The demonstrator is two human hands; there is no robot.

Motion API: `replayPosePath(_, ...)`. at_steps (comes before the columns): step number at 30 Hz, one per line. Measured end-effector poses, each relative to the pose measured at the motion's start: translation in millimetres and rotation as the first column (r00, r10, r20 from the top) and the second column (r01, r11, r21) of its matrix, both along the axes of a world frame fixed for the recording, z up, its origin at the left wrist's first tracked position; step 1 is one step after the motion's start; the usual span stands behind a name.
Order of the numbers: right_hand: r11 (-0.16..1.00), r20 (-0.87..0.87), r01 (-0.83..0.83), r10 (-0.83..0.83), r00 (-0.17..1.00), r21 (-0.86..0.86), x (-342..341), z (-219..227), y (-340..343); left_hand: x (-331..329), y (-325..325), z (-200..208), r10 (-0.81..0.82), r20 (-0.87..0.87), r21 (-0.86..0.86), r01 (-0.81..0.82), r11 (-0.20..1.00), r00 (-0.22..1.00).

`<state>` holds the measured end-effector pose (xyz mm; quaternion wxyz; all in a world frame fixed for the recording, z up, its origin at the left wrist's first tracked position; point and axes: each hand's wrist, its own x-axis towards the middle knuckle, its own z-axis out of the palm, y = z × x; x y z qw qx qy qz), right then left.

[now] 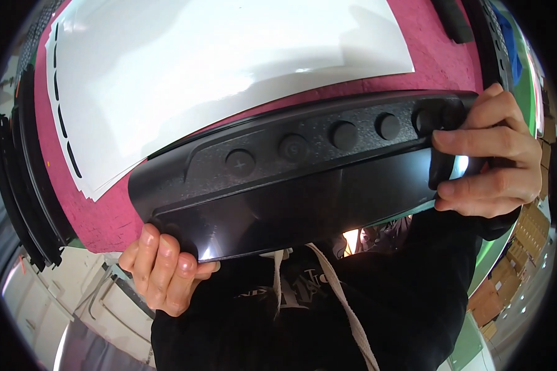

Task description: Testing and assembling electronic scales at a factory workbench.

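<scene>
**Pink worktop, brown boxes to your right**

Your worktop is pink, its sides bowed by the lens. Along its left edge you have long black strips side by side. Off the near left corner you see white furniture, its kind unclear. By the far right corner sits a black perforated strip, with something blue just outside it. Farther right, brown cardboard boxes are on a pale floor dotted with bright specks.
</scene>
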<state>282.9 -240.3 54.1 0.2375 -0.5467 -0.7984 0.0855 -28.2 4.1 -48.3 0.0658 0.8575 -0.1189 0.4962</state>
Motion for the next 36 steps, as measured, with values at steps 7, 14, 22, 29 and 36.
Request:
replayPosePath(7,1.0,-0.008,0.008,-0.008,1.0,-0.019,0,3,-1,-4,4,0,0.001,0.002,0.031,-0.001,1.0,1.0)
replayPosePath(14,0.999,-0.038,-0.011,0.01,0.999,-0.032,-6,3,4,1,2,-6,0.07,0.107,0.015,-0.072,0.997,0.992)
replayPosePath(22,1.0,-0.062,-0.025,0.024,0.998,-0.017,-10,10,-6,6,-9,1,0.141,0.06,-0.014,-0.14,0.99,0.988)
replayPosePath(29,0.998,-0.069,-0.048,0.05,0.996,0.033,-43,5,42,1,-8,-5,0.186,0.045,-0.033,-0.185,0.982,0.981)
replayPosePath(36,0.994,-0.078,-0.013,0.021,0.997,0.106,-45,2,42,4,-8,-2,0.188,0.044,-0.05,-0.186,0.981,0.981)
